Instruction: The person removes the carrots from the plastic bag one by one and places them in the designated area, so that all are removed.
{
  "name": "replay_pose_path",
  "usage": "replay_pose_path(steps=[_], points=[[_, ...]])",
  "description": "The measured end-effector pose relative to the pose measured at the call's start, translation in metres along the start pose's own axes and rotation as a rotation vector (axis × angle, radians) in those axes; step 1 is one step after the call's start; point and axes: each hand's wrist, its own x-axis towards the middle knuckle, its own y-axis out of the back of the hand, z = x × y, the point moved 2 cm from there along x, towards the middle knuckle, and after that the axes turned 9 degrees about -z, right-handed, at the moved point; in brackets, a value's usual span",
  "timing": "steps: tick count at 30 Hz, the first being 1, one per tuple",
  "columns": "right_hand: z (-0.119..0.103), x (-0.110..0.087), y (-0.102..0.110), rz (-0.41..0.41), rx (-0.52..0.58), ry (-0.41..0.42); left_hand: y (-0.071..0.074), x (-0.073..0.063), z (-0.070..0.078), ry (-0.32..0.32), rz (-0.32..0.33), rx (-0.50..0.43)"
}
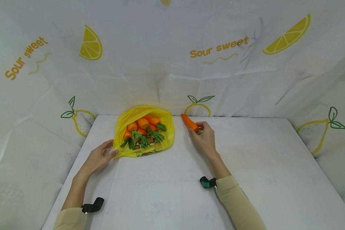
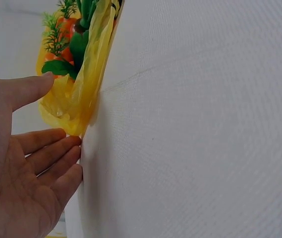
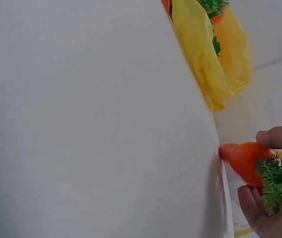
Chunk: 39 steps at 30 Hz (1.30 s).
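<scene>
A yellow plastic bag (image 1: 169, 135) lies on the table with its mouth facing me. Several orange carrots (image 1: 142, 123) with green tops are inside it. At the bag's left edge is my left hand (image 1: 99, 157), thumb and fingers apart; in the left wrist view the fingers (image 2: 56, 148) look straight and touch or nearly touch the plastic. To the right of the bag, my right hand (image 1: 204, 139) holds a single carrot (image 1: 189, 123) by its leafy end, its tip pointing away to the left. The right wrist view shows that carrot (image 3: 247, 159) pinched between thumb and fingers, its tip near the table.
The white table (image 1: 161, 191) ends at the back against a pale sheet (image 1: 149, 64) printed with lemons and words. The sheet also hangs at both sides. A black wrist device (image 1: 93, 205) is on the left arm, another (image 1: 208, 182) on the right.
</scene>
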Motion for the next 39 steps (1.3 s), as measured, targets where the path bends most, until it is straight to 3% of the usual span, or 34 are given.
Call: replay_pose_path(steps=[12, 18, 25, 33, 39], points=[[-0.004, 0.004, 0.003, -0.207, -0.062, -0.091, 0.001, -0.001, -0.001, -0.002, 0.000, -0.006], [-0.002, 0.005, 0.004, -0.253, -0.082, -0.107, -0.001, 0.000, -0.002, 0.002, -0.004, -0.003], [-0.002, 0.006, 0.008, -0.259, -0.057, -0.128, -0.001, -0.001, -0.001, -0.005, 0.003, 0.001], [-0.006, 0.011, 0.018, -0.198, -0.034, -0.059, 0.000, 0.000, 0.002, -0.010, 0.003, 0.002], [-0.018, 0.013, 0.018, -0.206, -0.021, -0.053, 0.000, -0.002, 0.002, -0.008, 0.007, 0.000]])
